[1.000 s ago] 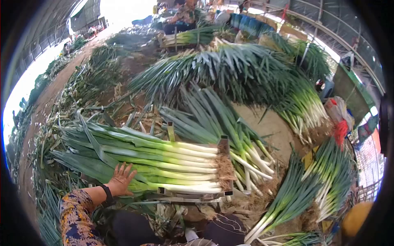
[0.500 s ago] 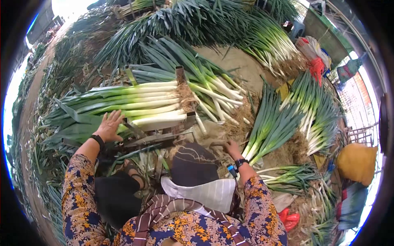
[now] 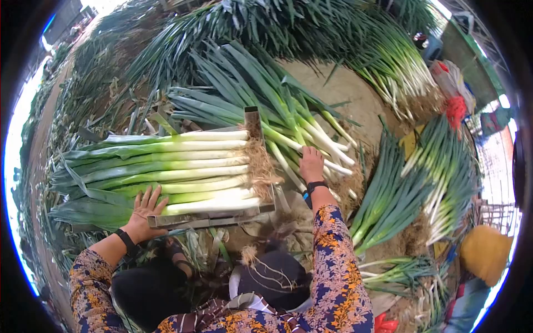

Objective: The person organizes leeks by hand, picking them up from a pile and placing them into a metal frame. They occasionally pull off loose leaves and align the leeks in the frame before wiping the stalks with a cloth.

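Several thick leeks (image 3: 205, 161) lie side by side in a metal rack (image 3: 189, 223), white shafts to the right, green leaves to the left. My left hand (image 3: 145, 212) rests open on the near leaves at the rack's front edge, fingers spread. To the right of the rack, my right hand (image 3: 312, 166) has its fingers curled round the white shaft of a loose leek (image 3: 286, 139) in a fanned pile. Its palm side is hidden. Tangled roots (image 3: 260, 164) hang at the rack's right end, by an upright post (image 3: 252, 119).
More leek bundles stand at the right (image 3: 383, 183) and back right (image 3: 400, 72). A large heap of leek greens (image 3: 239, 28) spans the back. My dark-clad knee (image 3: 272, 280), with loose root strands on it, is below the rack. A yellow-brown sack (image 3: 486, 252) sits far right.
My right hand has moved up and forward from beside my knee to the loose leeks. My left hand stays on the leaves. The view has shifted, and the rack appears lower.
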Available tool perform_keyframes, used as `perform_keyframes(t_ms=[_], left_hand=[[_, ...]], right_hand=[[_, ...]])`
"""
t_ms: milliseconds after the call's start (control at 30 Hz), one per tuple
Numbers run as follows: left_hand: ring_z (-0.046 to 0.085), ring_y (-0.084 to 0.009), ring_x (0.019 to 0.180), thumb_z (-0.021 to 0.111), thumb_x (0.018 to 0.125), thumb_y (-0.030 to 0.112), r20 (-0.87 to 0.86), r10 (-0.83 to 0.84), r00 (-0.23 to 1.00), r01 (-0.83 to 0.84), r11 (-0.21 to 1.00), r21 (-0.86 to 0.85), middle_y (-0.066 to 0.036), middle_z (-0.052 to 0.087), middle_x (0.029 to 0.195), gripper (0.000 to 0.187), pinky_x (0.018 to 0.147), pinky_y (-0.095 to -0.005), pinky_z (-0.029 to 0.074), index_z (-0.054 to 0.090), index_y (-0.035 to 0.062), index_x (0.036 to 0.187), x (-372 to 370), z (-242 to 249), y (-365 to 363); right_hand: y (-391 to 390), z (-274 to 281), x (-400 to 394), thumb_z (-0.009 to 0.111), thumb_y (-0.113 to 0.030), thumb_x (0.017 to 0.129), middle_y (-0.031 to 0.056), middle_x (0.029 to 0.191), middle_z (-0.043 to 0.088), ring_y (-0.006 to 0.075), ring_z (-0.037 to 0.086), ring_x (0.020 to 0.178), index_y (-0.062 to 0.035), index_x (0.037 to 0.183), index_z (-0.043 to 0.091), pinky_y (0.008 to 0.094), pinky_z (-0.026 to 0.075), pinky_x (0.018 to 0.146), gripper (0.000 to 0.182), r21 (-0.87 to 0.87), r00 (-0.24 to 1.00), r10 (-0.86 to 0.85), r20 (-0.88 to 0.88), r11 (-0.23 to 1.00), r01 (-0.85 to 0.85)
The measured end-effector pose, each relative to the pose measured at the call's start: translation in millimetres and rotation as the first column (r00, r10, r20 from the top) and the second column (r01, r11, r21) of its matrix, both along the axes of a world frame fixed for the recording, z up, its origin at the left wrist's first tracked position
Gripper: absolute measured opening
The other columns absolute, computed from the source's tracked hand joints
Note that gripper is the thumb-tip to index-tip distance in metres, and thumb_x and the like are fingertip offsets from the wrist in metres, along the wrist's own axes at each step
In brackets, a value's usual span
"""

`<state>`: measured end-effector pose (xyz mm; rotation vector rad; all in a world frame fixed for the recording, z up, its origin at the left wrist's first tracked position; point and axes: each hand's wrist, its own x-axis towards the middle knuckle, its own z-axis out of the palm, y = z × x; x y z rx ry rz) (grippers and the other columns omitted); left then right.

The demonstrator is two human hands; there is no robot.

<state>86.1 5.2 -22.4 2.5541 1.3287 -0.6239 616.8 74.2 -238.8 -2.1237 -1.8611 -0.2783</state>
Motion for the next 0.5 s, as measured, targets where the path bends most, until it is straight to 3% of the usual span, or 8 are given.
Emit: perform_keyframes(t_ms=[67, 167, 200, 233, 300, 367, 400, 500], left_hand=[[0.014, -0.0451, 0.147, 0.082, 0.064, 0.048, -0.008, 0.001, 1.0, -0.001, 1.0, 0.02, -0.023, 0.015, 0.161, 0.1, 0.117, -0.0604, 0.013, 0.039, 0.0119, 0.147, -5, -7, -1], [0.014, -0.046, 0.147, 0.081, 0.065, 0.046, 0.042, -0.061, 0.997, 0.057, 0.995, 0.085, -0.023, 0.015, 0.161, 0.099, 0.116, -0.0623, 0.013, 0.038, 0.0121, 0.148, -15, -16, -4], [0.013, -0.0464, 0.147, 0.081, 0.066, 0.045, 0.016, -0.065, 0.998, 0.063, 0.992, 0.111, -0.022, 0.015, 0.161, 0.099, 0.116, -0.0632, 0.013, 0.037, 0.0128, 0.149, -21, -28, -7], [0.013, -0.0457, 0.148, 0.081, 0.066, 0.044, 0.05, -0.016, 0.999, 0.015, 1.0, 0.009, -0.022, 0.015, 0.161, 0.1, 0.116, -0.0621, 0.013, 0.036, 0.013, 0.15, -6, -2, -5], [0.012, -0.0444, 0.148, 0.081, 0.067, 0.045, 0.086, 0.012, 0.996, -0.012, 1.0, -0.01, -0.021, 0.014, 0.161, 0.1, 0.117, -0.0614, 0.012, 0.035, 0.0144, 0.151, -5, 3, -6], [0.01, -0.0442, 0.149, 0.075, 0.072, 0.052, 0.054, 0.002, 0.999, -0.002, 1.0, -0.002, -0.021, 0.012, 0.162, 0.096, 0.117, -0.0606, 0.01, 0.035, 0.0141, 0.151, -10, -8, -6], [0.009, -0.0442, 0.149, 0.073, 0.074, 0.055, 0.045, -0.02, 0.999, 0.02, 1.0, 0.005, -0.021, 0.011, 0.162, 0.095, 0.117, -0.0601, 0.009, 0.035, 0.0139, 0.151, -12, -10, -4], [0.008, -0.0439, 0.149, 0.075, 0.072, 0.054, 0.12, -0.013, 0.993, 0.009, 0.999, 0.035, -0.02, 0.011, 0.162, 0.096, 0.117, -0.0596, 0.009, 0.036, 0.014, 0.15, -13, -9, -4]], right_hand=[[24, -21, -1, 0.067, -0.02, 0.079, 0.0071, 0.093, 0.057, 0.0272, 0.056, 0.092, -0.0154, 0.106, 0.059, 0.0433, 0.048, 0.078, 0.028, -0.025, 0.988, -0.002, 0.151, 1.0, 0.005], [40, -25, 1, 0.066, -0.021, 0.079, 0.0076, 0.093, 0.058, 0.0279, 0.058, 0.091, -0.0163, 0.101, 0.059, 0.0431, 0.049, 0.075, 0.023, -0.151, 0.994, 0.043, 0.105, 0.988, -0.027], [38, -19, 1, 0.067, -0.024, 0.078, 0.0092, 0.093, 0.06, 0.0303, 0.06, 0.091, -0.016, 0.098, 0.06, 0.0447, 0.051, 0.074, 0.022, -0.15, 0.988, 0.129, 0.088, 0.982, -0.115], [42, -27, 6, 0.068, -0.032, 0.082, 0.0149, 0.099, 0.059, 0.0352, 0.062, 0.094, -0.0115, 0.103, 0.058, 0.0476, 0.051, 0.077, 0.031, -0.24, 0.97, 0.193, -0.145, 0.945, -0.224], [40, -1, -4, 0.063, -0.034, 0.087, 0.0172, 0.103, 0.06, 0.0377, 0.063, 0.092, -0.0091, 0.101, 0.058, 0.0492, 0.051, 0.077, 0.03, -0.376, 0.956, 0.133, -0.26, 0.898, -0.227], [34, 15, 0, 0.06, -0.036, 0.091, 0.0166, 0.102, 0.063, 0.0389, 0.063, 0.091, -0.0077, 0.1, 0.056, 0.05, 0.051, 0.076, 0.03, -0.259, 0.92, 0.235, -0.315, 0.911, -0.321], [35, 24, 1, 0.059, -0.037, 0.093, 0.0176, 0.098, 0.064, 0.0406, 0.063, 0.089, -0.0065, 0.099, 0.056, 0.051, 0.051, 0.075, 0.031, -0.297, 0.92, 0.199, -0.337, 0.905, -0.304], [44, 43, -1, 0.061, -0.039, 0.093, 0.0198, 0.094, 0.063, 0.0412, 0.065, 0.086, -0.0058, 0.098, 0.055, 0.0501, 0.053, 0.07, 0.034, -0.294, 0.956, 0.247, -0.161, 0.912, -0.285]])
